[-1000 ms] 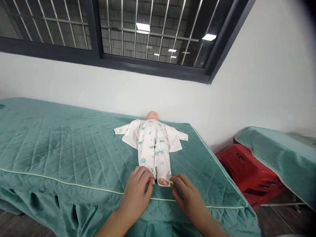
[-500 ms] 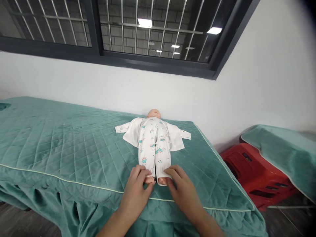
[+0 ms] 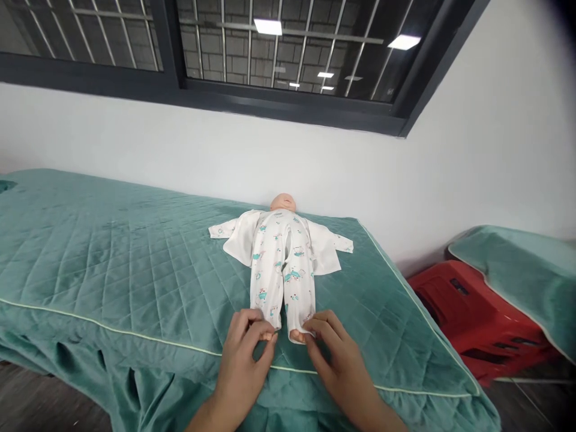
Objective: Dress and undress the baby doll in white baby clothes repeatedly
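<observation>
A baby doll point(image 3: 283, 202) lies on its back with its head toward the wall and its feet toward me. White printed trousers point(image 3: 299, 264) cover its legs, and an open white jacket point(image 3: 324, 246) spreads out on both sides beneath it. At the left trouser cuff, my left hand point(image 3: 245, 351) pinches the hem beside the foot. My right hand point(image 3: 339, 360) has its thumb and fingers closed on the edge of the other cuff. Part of the doll's toes point(image 3: 297, 336) shows at that opening; the left foot is mostly behind my fingers.
The doll rests on a green quilted bed cover point(image 3: 135, 264) with a light piped edge. Behind it stand a white wall point(image 3: 202, 150) and a dark-framed barred window point(image 3: 288, 105). At the right are a red plastic stool point(image 3: 477, 318) and another green cover point(image 3: 517, 264).
The two trouser legs have moved slightly apart, with my hands spreading outward at the cuffs. The view has shifted a little.
</observation>
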